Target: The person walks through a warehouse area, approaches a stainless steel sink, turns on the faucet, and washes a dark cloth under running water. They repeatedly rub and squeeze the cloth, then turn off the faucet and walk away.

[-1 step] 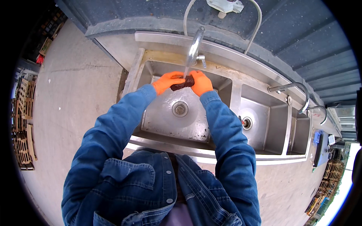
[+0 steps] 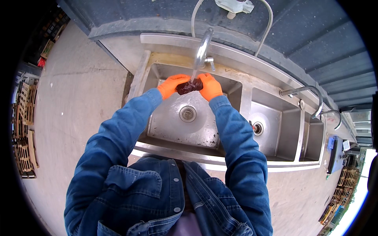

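Observation:
A dark reddish-brown, wet block-like object [image 2: 189, 86] is held level over the left sink basin [image 2: 177, 135]. What kind of thing it is I cannot make out. My left hand [image 2: 170, 86], in an orange glove, grips its left end. Closed round its right end is my right hand [image 2: 210, 86], gloved in orange too. Water from the chrome faucet [image 2: 202, 49] runs onto the object's top between my hands and splashes there. Below it lies the round drain [image 2: 188, 114], wet around its rim.
To the right are a middle basin [image 2: 271, 145] and a narrow one [image 2: 312, 137], with a second curved faucet [image 2: 315, 92] behind them. A faucet lever [image 2: 211, 61] sits beside the running spout. A dark metal wall [image 2: 307, 43] rises behind. Wooden pallets [image 2: 24, 137] are stacked far left.
My left fingers have drawn back from the object's top toward its left end, so more of its upper face shows under the water. My right hand is nearly unmoved.

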